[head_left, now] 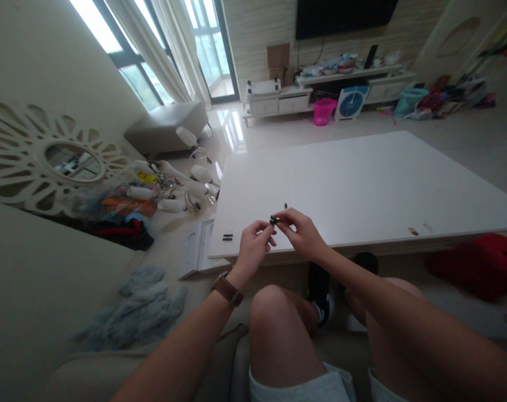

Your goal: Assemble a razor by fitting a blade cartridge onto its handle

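Over the near edge of the white table (341, 184), my two hands meet at a small black piece (274, 220), too small to name. Fingertips of my left hand (256, 241) pinch it from the left, and the thumb and fingers of my right hand (297, 230) pinch it from the right. Just beyond my right hand a small dark piece (286, 206) stands on the tabletop. Two short black strips (227, 238) lie at the table's left corner. A small black-and-tan piece (413, 231) rests near the front edge at the right.
Left of the table lie a chandelier with white shades (195, 187) and an open white box (197, 245). Grey fluffy cloth (147, 301) is on the floor. A red item (479, 262) sits at the right. A pink basket (324, 111) and blue fan (351, 103) stand beyond.
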